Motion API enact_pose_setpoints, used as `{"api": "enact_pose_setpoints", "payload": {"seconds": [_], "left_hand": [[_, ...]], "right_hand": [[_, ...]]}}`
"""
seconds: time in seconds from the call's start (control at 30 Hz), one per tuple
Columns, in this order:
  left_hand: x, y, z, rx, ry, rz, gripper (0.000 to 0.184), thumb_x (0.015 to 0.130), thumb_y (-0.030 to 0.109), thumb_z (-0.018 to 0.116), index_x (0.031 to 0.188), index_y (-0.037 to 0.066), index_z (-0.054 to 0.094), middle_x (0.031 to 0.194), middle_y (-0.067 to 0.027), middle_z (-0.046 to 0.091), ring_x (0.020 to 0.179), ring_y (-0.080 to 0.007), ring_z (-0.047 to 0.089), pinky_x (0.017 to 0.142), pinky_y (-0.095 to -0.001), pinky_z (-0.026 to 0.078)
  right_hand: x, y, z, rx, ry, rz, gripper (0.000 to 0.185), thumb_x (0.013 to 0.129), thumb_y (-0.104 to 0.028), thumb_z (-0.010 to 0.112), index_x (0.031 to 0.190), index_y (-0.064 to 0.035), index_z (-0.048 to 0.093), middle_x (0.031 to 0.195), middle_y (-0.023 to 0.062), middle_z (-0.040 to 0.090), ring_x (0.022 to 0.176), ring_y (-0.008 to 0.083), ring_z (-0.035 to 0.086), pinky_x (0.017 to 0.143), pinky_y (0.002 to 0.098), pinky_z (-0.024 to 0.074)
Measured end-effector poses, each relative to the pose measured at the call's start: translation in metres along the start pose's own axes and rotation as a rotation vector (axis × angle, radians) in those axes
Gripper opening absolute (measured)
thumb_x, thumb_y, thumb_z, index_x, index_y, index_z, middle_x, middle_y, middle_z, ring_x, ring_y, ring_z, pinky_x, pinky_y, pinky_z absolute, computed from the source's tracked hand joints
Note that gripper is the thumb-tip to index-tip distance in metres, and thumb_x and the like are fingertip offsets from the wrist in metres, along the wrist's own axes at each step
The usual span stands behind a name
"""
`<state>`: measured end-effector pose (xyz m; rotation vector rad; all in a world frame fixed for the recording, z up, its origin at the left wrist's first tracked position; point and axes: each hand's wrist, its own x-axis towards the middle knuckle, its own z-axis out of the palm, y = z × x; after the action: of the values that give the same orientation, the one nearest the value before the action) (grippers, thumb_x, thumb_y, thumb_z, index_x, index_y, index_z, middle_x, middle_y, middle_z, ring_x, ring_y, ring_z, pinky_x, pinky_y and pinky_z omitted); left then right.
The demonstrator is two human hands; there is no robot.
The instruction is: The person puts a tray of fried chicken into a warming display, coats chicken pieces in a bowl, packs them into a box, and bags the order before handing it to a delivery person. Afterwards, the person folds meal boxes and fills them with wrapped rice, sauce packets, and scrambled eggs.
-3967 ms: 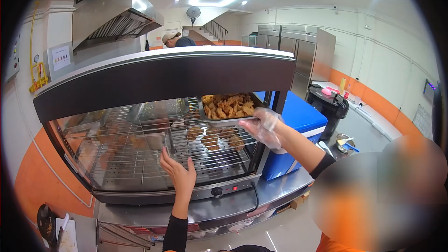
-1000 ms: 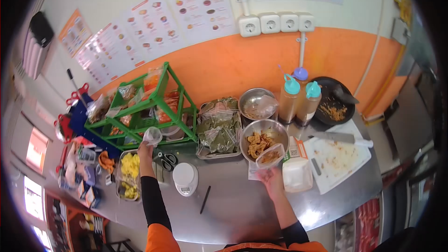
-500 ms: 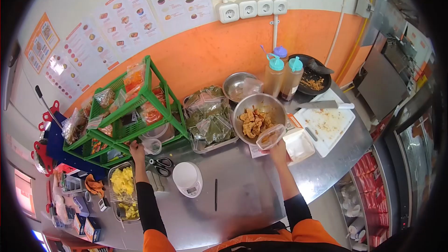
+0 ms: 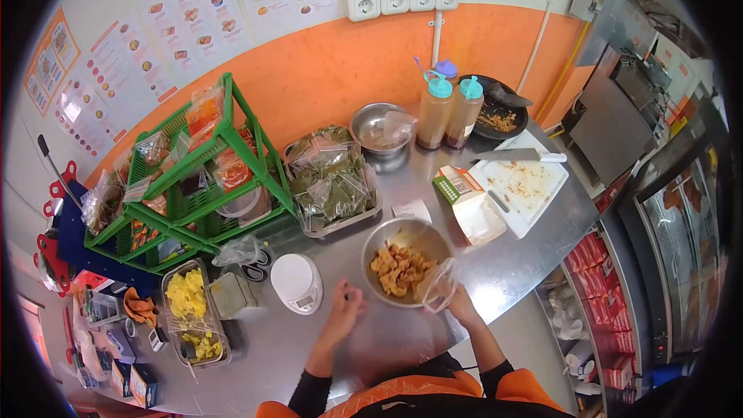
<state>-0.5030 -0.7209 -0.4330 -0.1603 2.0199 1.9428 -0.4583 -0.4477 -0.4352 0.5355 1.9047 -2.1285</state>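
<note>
The metal bowl (image 4: 374, 254) with fried pieces (image 4: 402, 269) stands on the steel table (image 4: 267, 348), near the front edge. The right hand (image 4: 463, 306) is gripping a clear plastic item (image 4: 441, 285) at the bowl's near right rim (whether it is a cup or a bag, I cannot tell). The left hand (image 4: 346, 311) is just beside the bowl, with bent fingers; nothing shows in it, but how tightly it is closed I cannot tell.

In my judgement, the main danger is spilling: if the plastic presses on the rim while no hand steadies the bowl, the bowl may tilt or slide toward the edge. Thin plastic may also bend under the grip, and then pieces would fall outside. The kitchen scale (image 4: 296, 284) is near the left hand, so a careless sideways move could knock it.
</note>
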Motion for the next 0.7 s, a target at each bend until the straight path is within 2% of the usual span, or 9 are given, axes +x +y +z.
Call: {"api": "enact_pose_setpoints", "payload": {"seconds": [0.07, 0.13, 0.17, 0.27, 0.3, 0.4, 0.47, 0.57, 0.7], "left_hand": [[-0.02, 0.002, 0.027, -0.355, -0.085, -0.134, 0.058, 0.09, 0.017, 0.055, 0.135, 0.001, 0.021, 0.11, -0.0113, 0.039, 0.086, -0.0151, 0.051, 0.067, -0.0239, 0.046], [-0.029, -0.008, 0.033, -0.316, -0.001, -0.064, 0.058, 0.089, 0.016, 0.055, 0.134, 0.0, 0.021, 0.109, -0.0117, 0.039, 0.085, -0.016, 0.051, 0.067, -0.0263, 0.047], [-0.036, -0.013, 0.036, -0.298, 0.044, -0.032, 0.058, 0.089, 0.015, 0.055, 0.134, 0.0, 0.022, 0.108, -0.0118, 0.039, 0.084, -0.0165, 0.051, 0.067, -0.0274, 0.048], [-0.057, -0.02, 0.038, 0.074, 0.387, 0.122, 0.051, 0.086, 0.014, 0.059, 0.127, 0.002, 0.031, 0.102, -0.0103, 0.042, 0.09, -0.0178, 0.055, 0.066, -0.029, 0.049], [-0.068, -0.007, 0.042, 0.174, 0.359, 0.162, 0.049, 0.085, 0.016, 0.06, 0.124, 0.003, 0.034, 0.098, -0.0097, 0.045, 0.088, -0.0186, 0.057, 0.065, -0.0295, 0.049], [-0.105, 0.045, 0.066, 0.409, 0.214, 0.175, 0.044, 0.082, 0.021, 0.063, 0.115, 0.005, 0.04, 0.086, -0.0086, 0.054, 0.082, -0.0215, 0.062, 0.063, -0.031, 0.049], [-0.114, 0.055, 0.085, 0.471, 0.053, 0.049, 0.042, 0.081, 0.026, 0.065, 0.111, 0.006, 0.043, 0.078, -0.0086, 0.059, 0.076, -0.0238, 0.063, 0.063, -0.0318, 0.049], [-0.097, 0.033, 0.108, 0.51, 0.06, 0.138, 0.04, 0.081, 0.032, 0.064, 0.106, 0.006, 0.048, 0.079, -0.0113, 0.064, 0.072, -0.0293, 0.065, 0.064, -0.0349, 0.05], [-0.085, 0.02, 0.12, 0.26, 0.123, 0.167, 0.021, 0.082, 0.018, 0.062, 0.094, 0.003, 0.055, 0.083, -0.0114, 0.065, 0.076, -0.0229, 0.066, 0.063, -0.0315, 0.052]], "right_hand": [[-0.022, -0.011, 0.004, -0.008, -0.02, 0.057, 0.041, 0.094, -0.036, 0.044, 0.117, -0.0015, 0.049, 0.093, 0.0082, 0.061, 0.075, 0.0183, 0.064, 0.06, 0.0292, 0.0528], [-0.04, -0.021, 0.006, 0.034, -0.042, 0.091, 0.041, 0.095, -0.036, 0.043, 0.118, -0.0032, 0.048, 0.093, 0.0086, 0.062, 0.076, 0.0186, 0.064, 0.06, 0.0294, 0.053], [-0.049, -0.029, -0.002, -0.065, -0.079, 0.125, 0.035, 0.094, -0.029, 0.043, 0.118, -0.0035, 0.047, 0.096, 0.0114, 0.062, 0.078, 0.0219, 0.065, 0.06, 0.0309, 0.0524], [-0.083, -0.076, -0.008, -0.855, 0.379, -0.106, 0.026, 0.092, -0.018, 0.047, 0.111, -0.0016, 0.05, 0.094, 0.0142, 0.061, 0.072, 0.0278, 0.063, 0.06, 0.0347, 0.051], [-0.095, -0.106, 0.003, -0.852, 0.381, -0.281, 0.018, 0.086, -0.009, 0.051, 0.102, -0.0012, 0.053, 0.09, 0.0159, 0.059, 0.073, 0.032, 0.059, 0.064, 0.0379, 0.049], [-0.097, -0.109, 0.013, -0.942, -0.06, -0.776, 0.015, 0.08, -0.004, 0.054, 0.095, -0.002, 0.055, 0.087, 0.0146, 0.058, 0.078, 0.0307, 0.057, 0.069, 0.0383, 0.048], [-0.087, -0.095, 0.022, -1.153, -0.199, -0.789, 0.015, 0.075, -0.005, 0.055, 0.089, -0.0007, 0.057, 0.089, 0.0149, 0.058, 0.087, 0.0294, 0.056, 0.073, 0.038, 0.0472], [-0.057, -0.068, 0.018, -1.307, -0.407, -0.862, 0.014, 0.073, -0.007, 0.055, 0.086, 0.0001, 0.058, 0.09, 0.0156, 0.058, 0.087, 0.0302, 0.057, 0.073, 0.0379, 0.0473], [-0.026, -0.052, 0.016, -1.379, -0.583, -0.672, 0.01, 0.072, -0.009, 0.057, 0.076, 0.0, 0.061, 0.084, 0.0165, 0.061, 0.081, 0.0324, 0.059, 0.072, 0.0379, 0.0472]]}}
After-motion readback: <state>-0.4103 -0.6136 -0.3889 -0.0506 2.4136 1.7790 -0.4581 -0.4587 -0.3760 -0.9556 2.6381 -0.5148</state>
